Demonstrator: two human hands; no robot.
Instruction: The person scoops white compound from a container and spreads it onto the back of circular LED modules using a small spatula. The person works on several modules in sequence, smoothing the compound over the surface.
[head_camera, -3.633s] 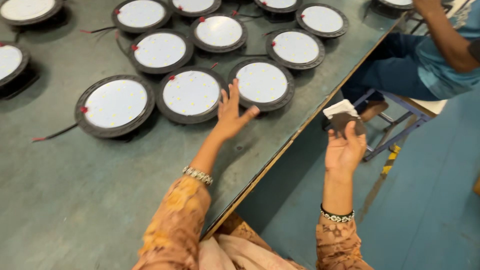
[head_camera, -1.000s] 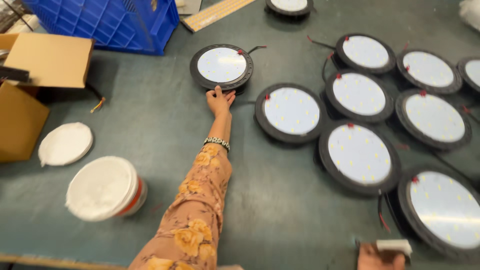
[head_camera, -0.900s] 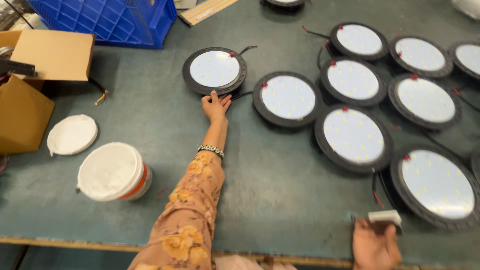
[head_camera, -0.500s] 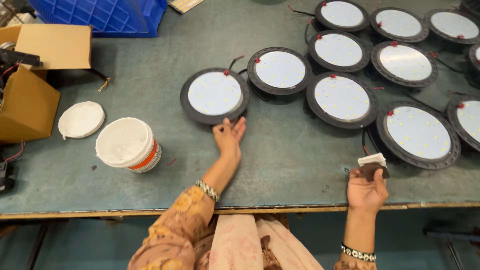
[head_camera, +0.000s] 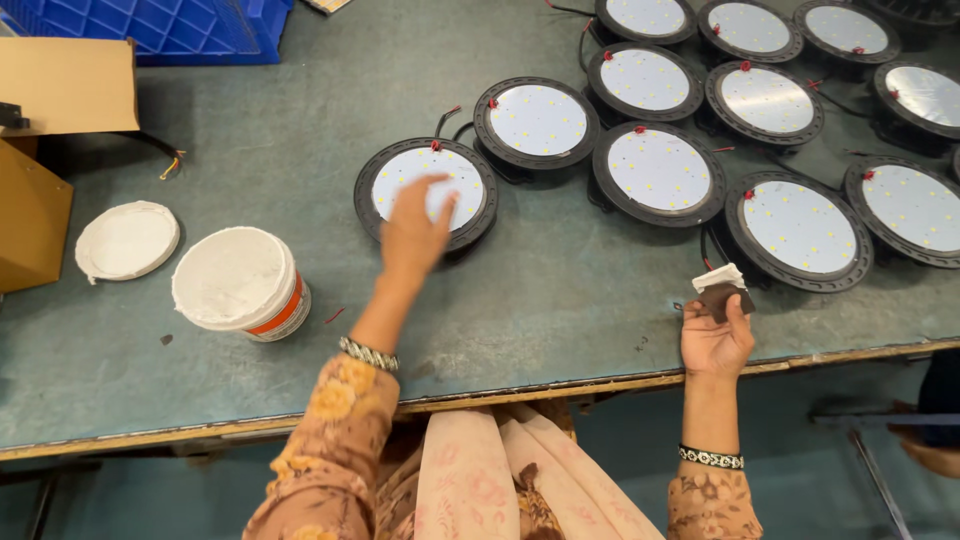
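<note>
Two hands in view, both the person's own. Right hand (head_camera: 716, 340) sat nearest, at the table's front edge (head_camera: 600, 385), palm up, fingers closed around a small stack of pads (head_camera: 722, 290): white piece on top, dark one under it. Forearm rose straight up from below, beaded bracelet at the wrist.

Left hand (head_camera: 415, 228) reached further in, arm stretched diagonally across the green table, fingers spread and loose, gripping nothing. It was motion-blurred and hovered over the near rim of the closest round lamp (head_camera: 425, 190); contact could not be told. Metal bangle at that wrist, orange patterned sleeve.

Round lamps counted: ten at least partly in frame, all black-rimmed discs with white dotted faces and small red wire ends. The closest one lay left of the group; three more ran in a row to its right toward the table edge, and the rest sat in a further row along the top, some cut off by the frame.

One white bucket (head_camera: 240, 283) with an orange band stood left of the left arm, well apart from it. One white lid (head_camera: 127, 240) lay flat just beside the bucket, to its left. Two cardboard boxes (head_camera: 60, 90) at the far left edge. One blue crate (head_camera: 170, 25) at the far top left.
</note>
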